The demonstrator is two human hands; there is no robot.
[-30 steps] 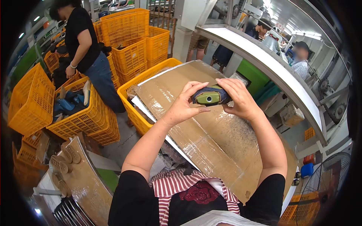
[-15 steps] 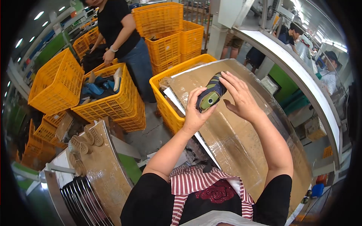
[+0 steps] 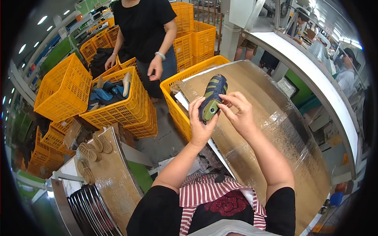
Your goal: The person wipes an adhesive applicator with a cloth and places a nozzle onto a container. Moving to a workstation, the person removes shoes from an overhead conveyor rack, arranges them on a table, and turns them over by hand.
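Note:
A small navy-and-green striped shoe [image 3: 214, 92] with a round eye-like spot on its green end is held up over the tabletop. My left hand [image 3: 201, 124] is closed around the green end, fingers on one side and thumb on the other. At the shoe's right edge, beside the eye-like spot, my right hand [image 3: 239, 114] pinches with thumb and fingertips. The inside and underside of the shoe are hidden from this angle.
A table covered in brown board and clear film [image 3: 271, 129] lies under my hands. Beyond its left edge is a yellow crate [image 3: 173, 104]. Further left, another crate [image 3: 114, 106] holds blue pieces. Several tan soles [image 3: 91, 151] lie on a side table. A co-worker [image 3: 143, 35] stands behind the crates.
The shoe has turned more upright and shifted slightly left. My right hand went from open fingers at its far end to a pinch at its near edge. The co-worker moved right.

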